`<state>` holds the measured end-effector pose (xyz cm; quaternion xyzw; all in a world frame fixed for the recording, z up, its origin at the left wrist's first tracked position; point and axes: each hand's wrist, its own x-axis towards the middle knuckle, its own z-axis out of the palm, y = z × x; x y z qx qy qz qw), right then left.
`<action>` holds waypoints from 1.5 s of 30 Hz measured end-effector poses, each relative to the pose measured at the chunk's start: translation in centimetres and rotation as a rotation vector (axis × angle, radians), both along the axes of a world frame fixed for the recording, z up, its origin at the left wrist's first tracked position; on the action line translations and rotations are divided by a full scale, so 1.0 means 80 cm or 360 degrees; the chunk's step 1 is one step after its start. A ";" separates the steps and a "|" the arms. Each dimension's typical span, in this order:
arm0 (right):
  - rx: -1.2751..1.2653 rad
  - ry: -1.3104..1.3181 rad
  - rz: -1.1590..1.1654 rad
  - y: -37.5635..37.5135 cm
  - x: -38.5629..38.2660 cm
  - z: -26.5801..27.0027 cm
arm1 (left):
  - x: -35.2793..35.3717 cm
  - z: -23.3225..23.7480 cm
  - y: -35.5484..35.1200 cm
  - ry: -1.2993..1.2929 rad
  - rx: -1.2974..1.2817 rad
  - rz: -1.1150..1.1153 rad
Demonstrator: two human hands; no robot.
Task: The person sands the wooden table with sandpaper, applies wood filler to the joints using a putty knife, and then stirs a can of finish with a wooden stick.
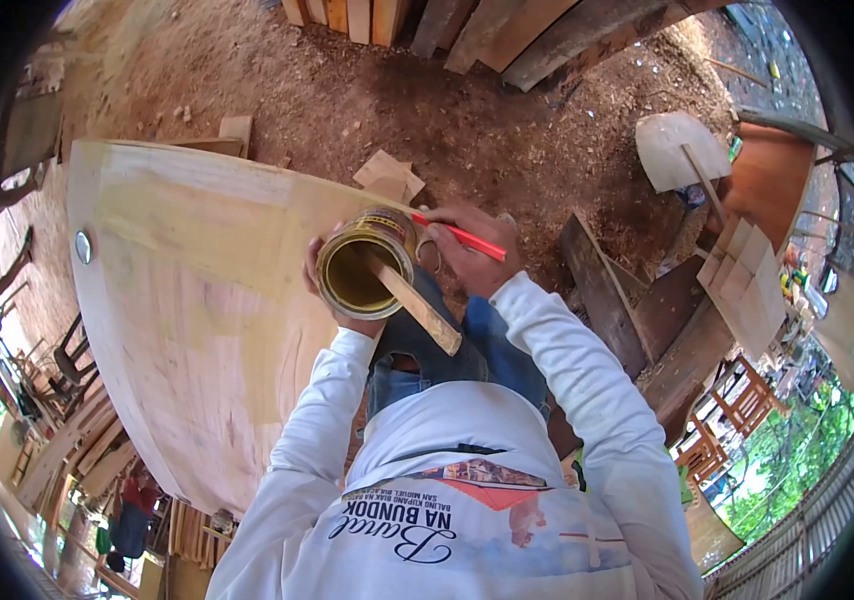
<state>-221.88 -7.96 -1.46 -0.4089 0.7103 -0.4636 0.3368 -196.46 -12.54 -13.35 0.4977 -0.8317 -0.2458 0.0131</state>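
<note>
My left hand (319, 275) is wrapped round an open metal can (365, 268), held tilted so that its inside shows. A flat wooden stick (417, 305) leans in the can and sticks out over the rim. Right of the can, my right hand (475, 245) is closed on a tool with a red handle (462, 236). The tool's tip points left, close to the can's side. Under the can and to the left lies a large pale wooden panel (187, 290) with yellowish patches. A round metal item (83, 247) rests at its left edge.
Wood offcuts (389, 178) lie on the dirt floor beyond the panel. Planks (537, 40) stand at the top. At the right are dark boards (602, 290), stacked light pieces (742, 275) and a white sheet (677, 150). A person (134, 515) is at the lower left.
</note>
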 end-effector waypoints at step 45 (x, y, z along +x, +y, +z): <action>-0.0183 0.0334 -0.0167 0.065 0.066 0.006 | 0.003 0.019 -0.002 0.0203 0.0282 -0.0052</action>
